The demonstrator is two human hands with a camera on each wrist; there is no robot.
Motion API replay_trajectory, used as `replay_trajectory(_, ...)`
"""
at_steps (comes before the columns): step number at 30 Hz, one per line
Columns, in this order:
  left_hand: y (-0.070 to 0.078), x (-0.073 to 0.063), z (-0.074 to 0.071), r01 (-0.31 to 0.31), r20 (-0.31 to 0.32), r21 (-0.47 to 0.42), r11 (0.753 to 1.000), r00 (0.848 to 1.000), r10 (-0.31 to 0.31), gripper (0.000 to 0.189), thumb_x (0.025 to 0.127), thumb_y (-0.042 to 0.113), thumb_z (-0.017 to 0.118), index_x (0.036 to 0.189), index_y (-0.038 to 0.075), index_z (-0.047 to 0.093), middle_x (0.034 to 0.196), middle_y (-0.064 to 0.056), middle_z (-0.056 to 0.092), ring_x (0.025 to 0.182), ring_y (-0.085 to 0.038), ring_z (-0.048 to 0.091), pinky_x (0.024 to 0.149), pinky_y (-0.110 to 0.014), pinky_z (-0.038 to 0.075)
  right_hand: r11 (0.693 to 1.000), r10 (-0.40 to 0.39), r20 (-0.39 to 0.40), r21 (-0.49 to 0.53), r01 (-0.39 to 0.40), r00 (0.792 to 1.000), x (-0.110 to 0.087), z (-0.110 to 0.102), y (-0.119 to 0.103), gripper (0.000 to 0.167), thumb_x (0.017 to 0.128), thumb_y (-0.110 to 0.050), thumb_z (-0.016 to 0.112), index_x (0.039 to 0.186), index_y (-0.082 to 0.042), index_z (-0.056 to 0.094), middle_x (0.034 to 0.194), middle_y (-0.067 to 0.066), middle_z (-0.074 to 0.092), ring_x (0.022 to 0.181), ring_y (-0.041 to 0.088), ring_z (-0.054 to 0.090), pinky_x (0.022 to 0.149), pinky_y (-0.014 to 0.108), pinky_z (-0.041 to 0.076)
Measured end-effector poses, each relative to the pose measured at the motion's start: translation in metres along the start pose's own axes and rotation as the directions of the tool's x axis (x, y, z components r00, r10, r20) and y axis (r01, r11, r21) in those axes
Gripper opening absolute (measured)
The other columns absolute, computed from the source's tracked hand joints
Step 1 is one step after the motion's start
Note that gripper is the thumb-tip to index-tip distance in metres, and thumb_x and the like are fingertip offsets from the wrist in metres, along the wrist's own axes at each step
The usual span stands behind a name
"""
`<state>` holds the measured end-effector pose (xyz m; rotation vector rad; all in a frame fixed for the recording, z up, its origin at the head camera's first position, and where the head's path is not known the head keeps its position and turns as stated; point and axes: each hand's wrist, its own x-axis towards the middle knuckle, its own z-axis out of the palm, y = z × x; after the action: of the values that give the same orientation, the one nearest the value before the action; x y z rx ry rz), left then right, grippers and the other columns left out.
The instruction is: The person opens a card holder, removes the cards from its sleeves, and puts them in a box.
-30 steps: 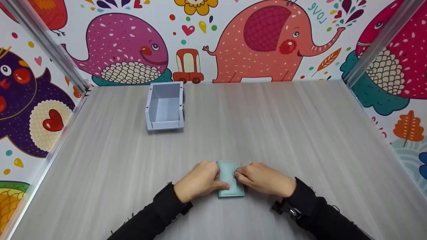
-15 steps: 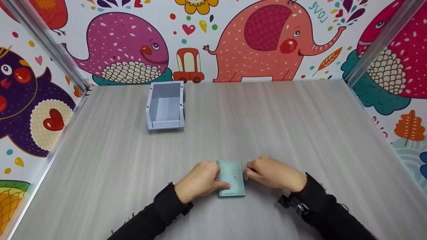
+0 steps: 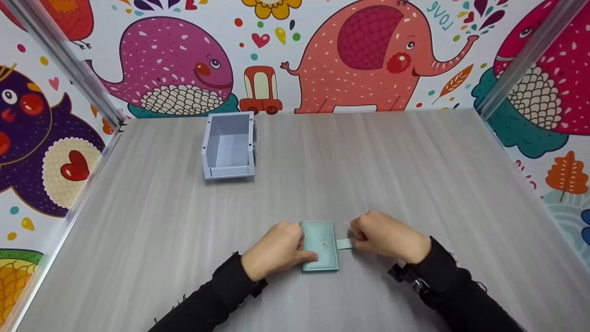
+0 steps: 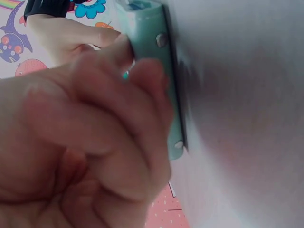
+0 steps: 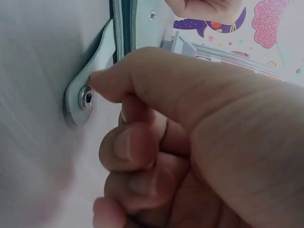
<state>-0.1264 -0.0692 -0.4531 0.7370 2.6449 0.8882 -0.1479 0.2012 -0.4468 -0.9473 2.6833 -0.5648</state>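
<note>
A small mint-green wallet (image 3: 322, 233) lies flat near the front middle of the table, a metal snap stud on its cover. My left hand (image 3: 275, 251) grips its left edge, thumb on top and fingers curled at the side. Two metal studs (image 4: 161, 40) show along that edge in the left wrist view. From the wallet's right side the closure strap (image 3: 344, 243) sticks out, unfastened. My right hand (image 3: 387, 237) is at the strap's end, fingers curled. In the right wrist view the thumb tip meets the strap beside its metal snap (image 5: 86, 98), the other fingers off it.
A light grey-blue plastic bin (image 3: 229, 173) stands at the back left of the wood-grain table (image 3: 392, 175). Walls with cartoon animal prints (image 3: 359, 87) and metal corner posts enclose the table at the back and sides.
My right hand has moved right, away from the wallet's cover, and the strap has come off the stud and swung out to the right. My left hand has stayed in place.
</note>
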Motion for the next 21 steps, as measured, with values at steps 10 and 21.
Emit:
replay_trajectory(10,0.0,-0.002,0.0,0.011,0.023,-0.023,1.0,1.0,-0.011,0.059,0.089,0.022,0.089,0.062,0.021,0.037,0.056,0.014,0.03,0.05,-0.003,0.031,0.047,-0.019,0.023,0.993,-0.101,0.062,0.071,0.096,0.993,0.008,0.009,-0.003,0.03,0.098,-0.016,0.08,0.073,-0.012,0.063,0.067,-0.012,0.051,0.058,-0.005,0.038,0.053,0.015,0.036)
replay_trajectory(21,0.0,0.0,0.001,-0.015,0.022,-0.026,1.0,1.0,0.016,0.058,0.09,0.021,0.088,0.064,0.021,0.036,0.057,0.014,0.028,0.05,-0.003,0.029,0.046,-0.019,0.022,0.985,-0.144,0.093,0.11,0.134,0.985,0.012,0.012,-0.003,0.027,0.1,-0.014,0.077,0.078,-0.012,0.062,0.071,-0.01,0.052,0.061,-0.005,0.041,0.057,0.015,0.038)
